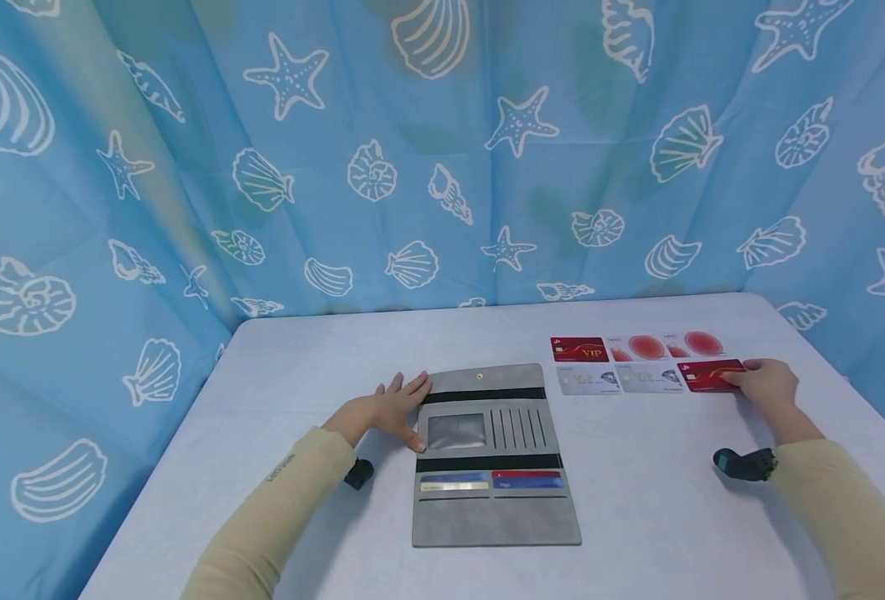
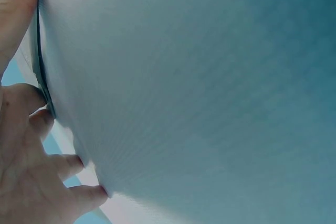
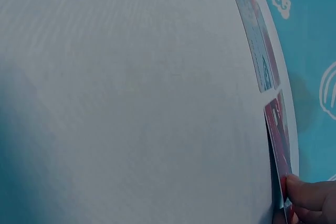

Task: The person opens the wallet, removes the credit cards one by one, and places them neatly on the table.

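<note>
A grey long wallet [image 1: 498, 523] lies unfolded in the middle of the table. Several cards [image 1: 527, 482] show in its lower slots; above them are a clear window and a column of narrow slots. My left hand [image 1: 390, 410] rests at the wallet's left edge with fingers spread, thumb and fingertips touching it, as the left wrist view also shows. At the right, my right hand [image 1: 772, 385] pinches the right end of a red card [image 1: 705, 377]. In the right wrist view the thumb lies over the card [image 3: 277, 135], and its near edge stands slightly raised above the cloth.
Beside the red card lie two silver VIP cards [image 1: 588, 382]. Behind them sit a red VIP card [image 1: 580, 352] and two white cards with red circles [image 1: 637, 348]. A white cloth covers the table [image 1: 322, 350]; a blue seashell curtain [image 1: 442, 167] hangs behind it.
</note>
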A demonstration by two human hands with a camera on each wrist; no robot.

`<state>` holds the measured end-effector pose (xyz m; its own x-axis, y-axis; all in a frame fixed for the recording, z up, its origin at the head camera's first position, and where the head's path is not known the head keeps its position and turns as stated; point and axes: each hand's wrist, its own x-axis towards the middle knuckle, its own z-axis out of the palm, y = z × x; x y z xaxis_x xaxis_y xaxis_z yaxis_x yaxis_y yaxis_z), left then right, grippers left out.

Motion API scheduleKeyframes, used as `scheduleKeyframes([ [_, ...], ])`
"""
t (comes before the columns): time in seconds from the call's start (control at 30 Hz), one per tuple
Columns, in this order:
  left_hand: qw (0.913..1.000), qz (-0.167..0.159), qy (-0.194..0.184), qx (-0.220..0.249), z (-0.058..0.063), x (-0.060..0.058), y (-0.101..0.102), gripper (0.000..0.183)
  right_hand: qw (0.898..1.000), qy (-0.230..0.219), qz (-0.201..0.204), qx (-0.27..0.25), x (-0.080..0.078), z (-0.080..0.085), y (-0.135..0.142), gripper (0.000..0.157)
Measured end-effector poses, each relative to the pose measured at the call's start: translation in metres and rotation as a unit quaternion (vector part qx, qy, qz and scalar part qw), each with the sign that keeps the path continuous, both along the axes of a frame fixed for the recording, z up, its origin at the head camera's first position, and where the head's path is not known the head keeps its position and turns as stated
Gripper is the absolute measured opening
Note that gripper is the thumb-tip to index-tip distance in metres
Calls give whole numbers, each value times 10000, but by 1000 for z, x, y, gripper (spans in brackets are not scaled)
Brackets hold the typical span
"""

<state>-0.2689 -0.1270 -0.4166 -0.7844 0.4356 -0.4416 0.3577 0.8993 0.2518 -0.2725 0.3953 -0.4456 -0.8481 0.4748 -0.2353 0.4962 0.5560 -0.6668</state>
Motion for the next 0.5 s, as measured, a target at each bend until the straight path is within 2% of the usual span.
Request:
scheduleKeyframes([
  [0.3,10000,-16,5,-30,-1,0,-1,107,9985,70,179,514,3,6,-10,49],
  [0.5,10000,-15,28,-54,-2,-2,-1,107,9987,2,170,482,0,7,-11,48],
])
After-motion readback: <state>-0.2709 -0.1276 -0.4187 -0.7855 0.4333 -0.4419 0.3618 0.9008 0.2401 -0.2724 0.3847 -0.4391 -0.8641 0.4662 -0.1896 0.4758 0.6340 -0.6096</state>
